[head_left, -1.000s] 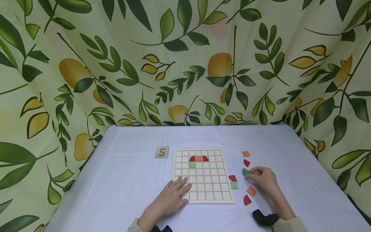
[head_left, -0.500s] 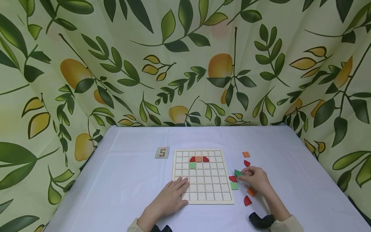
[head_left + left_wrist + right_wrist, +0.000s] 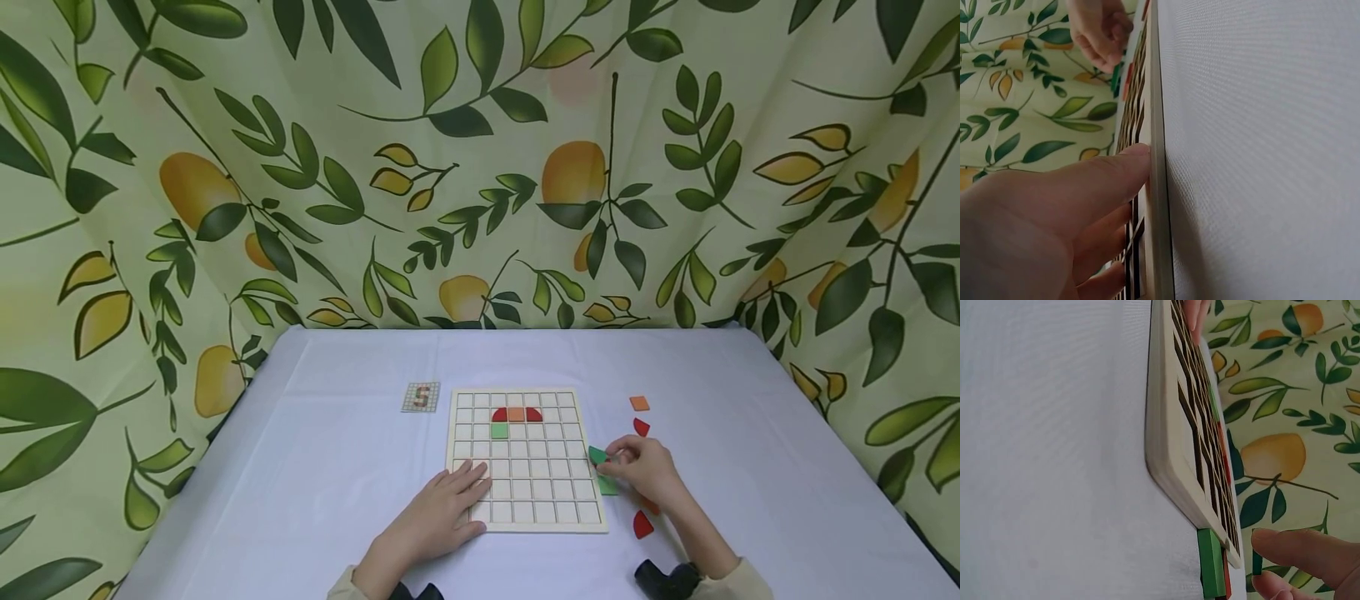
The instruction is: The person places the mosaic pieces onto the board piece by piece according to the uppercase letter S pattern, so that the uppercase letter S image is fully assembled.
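Note:
A dark green quarter-round tile (image 3: 597, 455) is pinched between the thumb and fingers of my right hand (image 3: 647, 468), just past the right edge of the grid board (image 3: 528, 529). The right wrist view shows that green tile (image 3: 1257, 553) held up off the table. My left hand (image 3: 442, 510) lies flat with spread fingers on the board's lower left corner; its thumb (image 3: 1125, 165) touches the frame in the left wrist view. Set in the grid are two red quarter-round tiles, an orange square (image 3: 516, 414) between them, and a light green square (image 3: 499, 431) below the left one.
A light green square (image 3: 609, 487) lies against the board's right edge, a red tile beside it mostly hidden by my hand. Farther right lie an orange square (image 3: 639, 403) and red quarter-rounds (image 3: 642, 525). A small patterned card (image 3: 421, 397) is left of the board.
My right hand has carried the dark green tile leftward from the row of loose tiles to the board's right edge. My left hand has stayed put on the board.

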Motion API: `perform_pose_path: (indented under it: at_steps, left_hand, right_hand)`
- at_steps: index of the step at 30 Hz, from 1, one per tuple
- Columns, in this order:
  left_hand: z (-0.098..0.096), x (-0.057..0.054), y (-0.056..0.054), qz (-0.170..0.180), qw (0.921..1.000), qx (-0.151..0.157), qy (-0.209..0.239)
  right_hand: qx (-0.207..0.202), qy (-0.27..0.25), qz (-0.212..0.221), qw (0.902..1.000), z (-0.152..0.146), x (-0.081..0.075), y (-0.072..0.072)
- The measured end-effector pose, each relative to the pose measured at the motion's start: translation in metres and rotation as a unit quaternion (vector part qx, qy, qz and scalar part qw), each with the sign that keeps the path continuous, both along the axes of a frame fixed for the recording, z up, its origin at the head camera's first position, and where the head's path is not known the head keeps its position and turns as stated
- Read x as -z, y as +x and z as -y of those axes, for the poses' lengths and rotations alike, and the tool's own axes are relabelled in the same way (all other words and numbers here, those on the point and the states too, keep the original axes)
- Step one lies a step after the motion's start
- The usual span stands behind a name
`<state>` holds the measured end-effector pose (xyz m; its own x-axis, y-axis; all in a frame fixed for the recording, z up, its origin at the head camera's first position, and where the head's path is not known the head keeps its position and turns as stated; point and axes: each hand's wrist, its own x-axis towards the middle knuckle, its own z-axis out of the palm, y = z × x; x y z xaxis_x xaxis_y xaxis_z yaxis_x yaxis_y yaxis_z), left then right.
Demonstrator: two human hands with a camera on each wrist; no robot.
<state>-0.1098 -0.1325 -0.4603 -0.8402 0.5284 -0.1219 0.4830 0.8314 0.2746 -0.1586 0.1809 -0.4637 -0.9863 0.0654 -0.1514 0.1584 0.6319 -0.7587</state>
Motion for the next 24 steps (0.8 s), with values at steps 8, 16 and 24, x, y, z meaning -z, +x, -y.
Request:
perform_pose_path:
  at_steps: [8, 16, 24]
  left_hand:
    - [0.000, 0.001, 0.001, 0.001, 1.0000, 0.001, 0.005]
    - [0.000, 0.000, 0.000, 0.002, 1.0000, 0.005, 0.006]
    - [0.002, 0.001, -0.001, -0.002, 0.9999, 0.010, 0.011]
  right_hand:
    - [-0.019, -0.016, -0.012, 0.9996, 0.010, 0.000, -0.001]
    - [-0.033, -0.024, -0.023, 0.9989, 0.022, 0.003, -0.003]
    - [-0.033, -0.036, -0.019, 0.9986, 0.037, 0.001, -0.005]
